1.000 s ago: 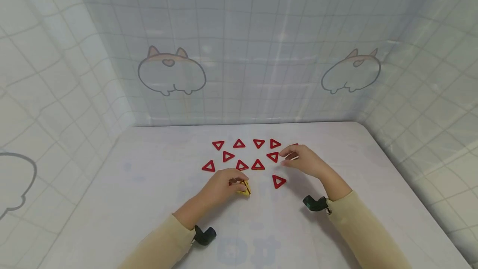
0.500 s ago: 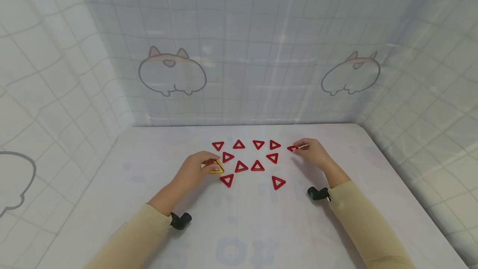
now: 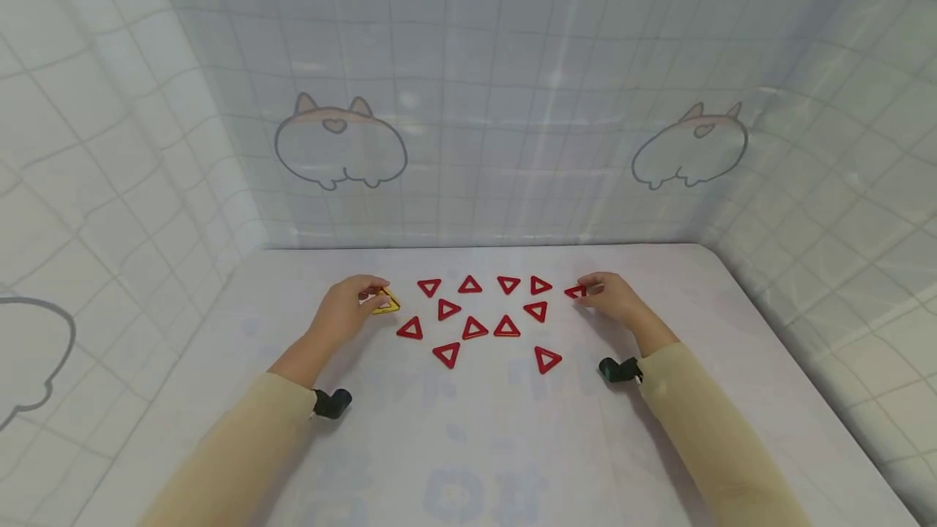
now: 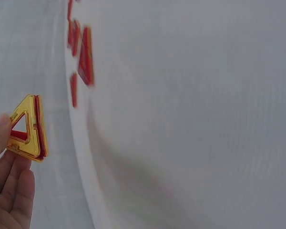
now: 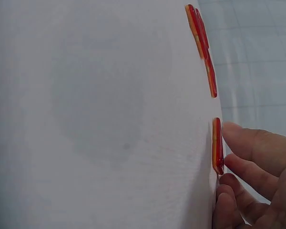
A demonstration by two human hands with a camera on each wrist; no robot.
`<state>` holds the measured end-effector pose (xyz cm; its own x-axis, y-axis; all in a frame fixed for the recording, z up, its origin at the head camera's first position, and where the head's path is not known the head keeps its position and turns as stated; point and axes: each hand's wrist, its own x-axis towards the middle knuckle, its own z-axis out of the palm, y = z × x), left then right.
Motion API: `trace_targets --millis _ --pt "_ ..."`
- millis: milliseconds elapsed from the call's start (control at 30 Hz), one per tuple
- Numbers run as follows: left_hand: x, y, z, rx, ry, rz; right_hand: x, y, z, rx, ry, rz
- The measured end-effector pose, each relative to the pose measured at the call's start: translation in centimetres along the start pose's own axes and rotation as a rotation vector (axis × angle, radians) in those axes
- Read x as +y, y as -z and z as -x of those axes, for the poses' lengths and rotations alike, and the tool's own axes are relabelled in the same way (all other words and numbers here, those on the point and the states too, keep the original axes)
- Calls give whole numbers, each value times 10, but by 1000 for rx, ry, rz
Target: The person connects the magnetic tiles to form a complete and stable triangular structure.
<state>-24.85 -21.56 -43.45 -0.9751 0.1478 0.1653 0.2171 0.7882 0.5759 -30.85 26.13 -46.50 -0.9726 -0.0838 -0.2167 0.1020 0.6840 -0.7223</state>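
Observation:
At the left of the group, my left hand [image 3: 340, 309] pinches a small stack of triangular magnetic tiles [image 4: 31, 131] by one edge, raised over the table. The outer faces are yellow, with red showing between them. On the right, the thumb and fingertips of my right hand [image 3: 615, 299] hold a red triangular magnetic tile [image 5: 218, 145], which lies at the table surface with a yellow underside. Between the hands, several more red triangular tiles lie flat and spaced apart, among them one tile [image 3: 411, 328] nearest my left hand and another tile [image 3: 540, 285] beside my right.
All the tiles lie on a white table [image 3: 468, 421] with faint printed marks. Behind it rises a wall [image 3: 483, 145] hung with pale gridded sheeting, which continues along both sides. A dark wrist camera [image 3: 333, 403] sits below the left sleeve, another camera [image 3: 619, 370] beside the right one.
My left hand has moved left and away with its stack, leaving a red tile at the near left. My right hand has shifted slightly right and taken hold of the red tile at the far right.

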Motion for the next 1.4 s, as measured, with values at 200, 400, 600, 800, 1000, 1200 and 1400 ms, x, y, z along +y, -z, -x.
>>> trace_targets --millis 200,400,600,800,1000,1200,1400 --pt "-16 3 -9 -16 56 -1 -2 -3 -5 -1 16 67" --pt "-26 1 -17 -27 101 22 -3 -4 -4 16 15 84" --pt "-32 -2 -24 -35 145 1 -3 -4 -4 11 20 76" --pt "-33 -4 -27 -31 147 -6 -4 -2 -3 -9 31 74" --pt "-32 -2 -30 -61 179 15 -7 -2 1 -18 7 79" --pt "-17 1 -35 -41 137 39 -5 -2 1 -33 -9 80" --pt "7 -12 -43 -11 104 103 -3 -1 1 -45 11 78"
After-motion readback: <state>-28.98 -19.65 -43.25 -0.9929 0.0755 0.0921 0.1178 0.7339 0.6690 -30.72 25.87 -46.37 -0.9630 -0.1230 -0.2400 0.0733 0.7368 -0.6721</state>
